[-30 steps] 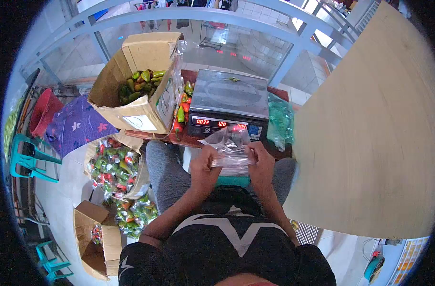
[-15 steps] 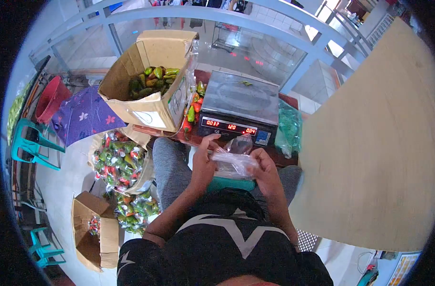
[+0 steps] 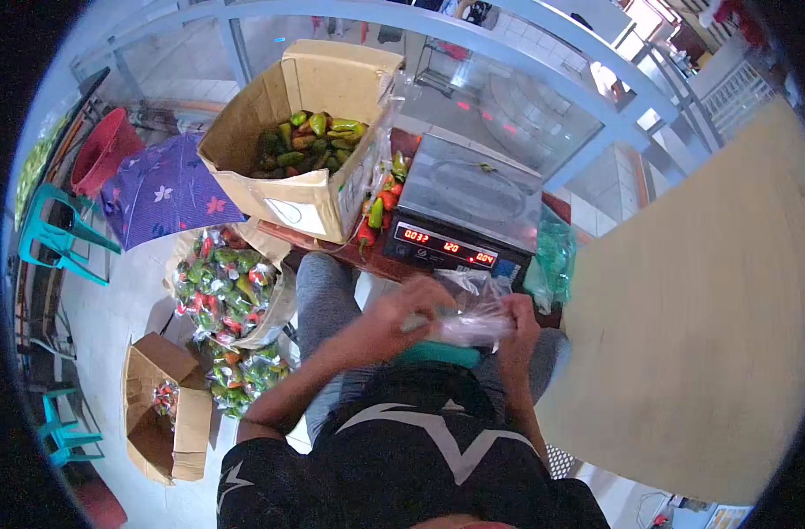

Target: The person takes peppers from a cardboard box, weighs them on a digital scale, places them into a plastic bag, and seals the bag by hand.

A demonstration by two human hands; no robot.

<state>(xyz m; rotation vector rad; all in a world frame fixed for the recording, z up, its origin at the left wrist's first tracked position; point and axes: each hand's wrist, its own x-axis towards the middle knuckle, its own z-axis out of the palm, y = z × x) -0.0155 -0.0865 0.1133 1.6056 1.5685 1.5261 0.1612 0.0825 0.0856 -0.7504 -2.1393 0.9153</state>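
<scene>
Clear plastic bags (image 3: 477,324), bunched together, are above my lap, just in front of the scale. My right hand (image 3: 521,333) is closed on their right side. At their left edge is my left hand (image 3: 409,310), its fingers bent but smeared by motion, so its grip is unclear. The digital scale (image 3: 451,245) shows red figures, and a small green pepper stem (image 3: 486,167) lies on its metal plate (image 3: 473,189). Loose red and green peppers (image 3: 380,207) lie beside the scale, to its left.
A cardboard box (image 3: 270,198) of green peppers stands left of the scale. Bagged peppers (image 3: 226,291) fill a container on the floor, near another cardboard box (image 3: 191,432). Green plastic (image 3: 554,264) lies right of the scale. A large tan board (image 3: 685,326) blocks the right side.
My left hand has moved right and down across the bags and is now blurred. My right hand and the bags have shifted slightly. The whole view has turned a little; the scale's figures look unchanged.
</scene>
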